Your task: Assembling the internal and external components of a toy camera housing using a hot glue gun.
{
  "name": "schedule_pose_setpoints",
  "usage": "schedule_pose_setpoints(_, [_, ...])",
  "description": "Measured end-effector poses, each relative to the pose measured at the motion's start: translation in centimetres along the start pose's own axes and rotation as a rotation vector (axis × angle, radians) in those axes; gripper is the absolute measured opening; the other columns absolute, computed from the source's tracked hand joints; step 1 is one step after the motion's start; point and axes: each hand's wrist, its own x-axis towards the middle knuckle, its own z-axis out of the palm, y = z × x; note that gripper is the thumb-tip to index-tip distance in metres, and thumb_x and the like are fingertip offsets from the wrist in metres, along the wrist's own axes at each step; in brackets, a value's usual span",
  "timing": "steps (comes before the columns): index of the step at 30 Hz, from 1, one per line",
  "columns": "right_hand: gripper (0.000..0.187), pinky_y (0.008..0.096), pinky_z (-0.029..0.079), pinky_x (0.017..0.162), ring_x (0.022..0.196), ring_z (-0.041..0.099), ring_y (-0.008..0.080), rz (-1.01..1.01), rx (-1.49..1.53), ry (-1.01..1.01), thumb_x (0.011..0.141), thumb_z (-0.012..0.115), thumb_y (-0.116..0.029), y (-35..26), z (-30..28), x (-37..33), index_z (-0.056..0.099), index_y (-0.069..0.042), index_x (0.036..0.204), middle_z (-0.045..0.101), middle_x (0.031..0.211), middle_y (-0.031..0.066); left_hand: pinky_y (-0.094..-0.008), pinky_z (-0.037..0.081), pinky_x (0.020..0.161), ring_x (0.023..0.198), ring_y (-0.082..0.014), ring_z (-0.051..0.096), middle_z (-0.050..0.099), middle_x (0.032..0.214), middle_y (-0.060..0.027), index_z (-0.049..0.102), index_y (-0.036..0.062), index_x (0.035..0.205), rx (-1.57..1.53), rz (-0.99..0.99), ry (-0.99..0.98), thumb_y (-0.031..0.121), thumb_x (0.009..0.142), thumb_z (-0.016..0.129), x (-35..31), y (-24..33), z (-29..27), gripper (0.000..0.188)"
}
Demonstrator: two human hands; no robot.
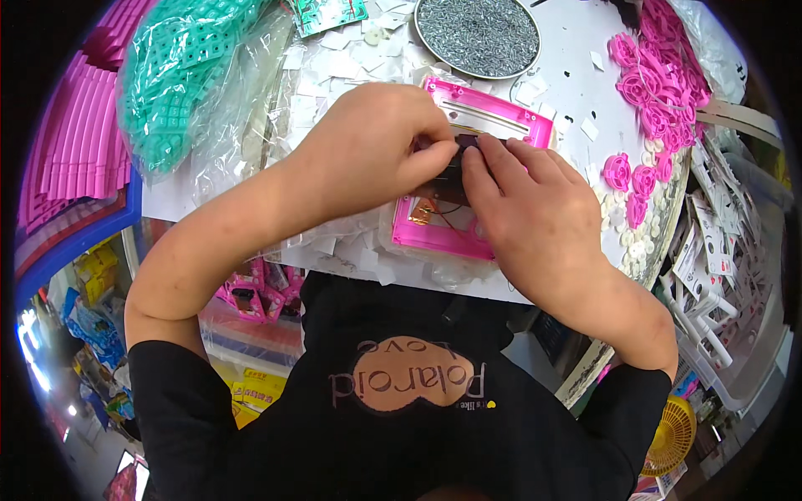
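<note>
A bright pink rectangular plastic casing lies on the white worktable under both of my hands. Across its middle sits a dark flat part, largely covered by my fingers. My left hand has its thumb and index finger pinched together at the dark part's upper edge; what they hold, if anything, is hidden. My right hand is bent over the dark part, its fingertips gripping it near my left fingers. Close to the casing's lower left corner, a small copper-coloured piece and thin red and dark wires show inside.
A round dish full of small metal screws stands beyond the casing, near a green circuit board. Bagged green keypads and stacked pink parts lie left. Pink rings and white discs lie right, among scattered paper bits.
</note>
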Motion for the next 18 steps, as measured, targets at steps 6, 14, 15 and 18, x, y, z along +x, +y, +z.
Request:
schedule_pose_setpoints(6, [0.023,0.0357,0.051,0.068,0.076,0.063,0.0259,-0.015,-0.088,-0.076,0.072,0.066,-0.01,-0.6,-0.4,0.5,0.071,0.005,0.088,0.068,0.086,0.0159,-0.0347,0.052,0.063,0.065,-0.0257,0.065,0.068,0.072,-0.0132,0.071,-0.0013,0.087,-0.059,-0.167,-0.145,0.012,0.083,0.072,2.6,0.0,-0.8,0.014])
schedule_pose_setpoints(14, [0.018,0.0356,0.053,0.069,0.077,0.061,0.0255,-0.02,-0.088,-0.166,0.071,0.066,-0.01,-1.2,-0.6,1.3,0.07,0.002,0.084,0.062,0.077,0.0108,-0.0388,0.05,0.062,0.064,-0.0294,0.064,0.066,0.07,-0.0151,0.067,-0.0017,0.082,0.049,-0.045,-0.122,0.014,0.082,0.07,2.7,0.0,-0.6,0.016])
schedule_pose_setpoints(15, [0.019,0.0366,0.054,0.069,0.079,0.062,0.0258,0.007,-0.027,-0.134,0.072,0.067,-0.01,-0.9,-0.6,1.1,0.07,0.002,0.086,0.063,0.079,0.0107,-0.0392,0.049,0.061,0.063,-0.0294,0.064,0.065,0.069,-0.0151,0.067,-0.0015,0.082,0.044,-0.036,-0.127,0.014,0.082,0.07,2.7,-0.1,-0.5,0.016])
schedule_pose_setpoints(18, [0.023,0.0391,0.056,0.073,0.084,0.062,0.0273,0.068,0.125,-0.083,0.072,0.068,-0.011,0.1,-0.3,0.5,0.07,0.0,0.093,0.064,0.086,0.0101,-0.0397,0.048,0.06,0.062,-0.0292,0.062,0.064,0.068,-0.0152,0.066,-0.001,0.081,0.038,-0.031,-0.138,0.014,0.082,0.07,2.7,-0.3,-0.2,0.015])
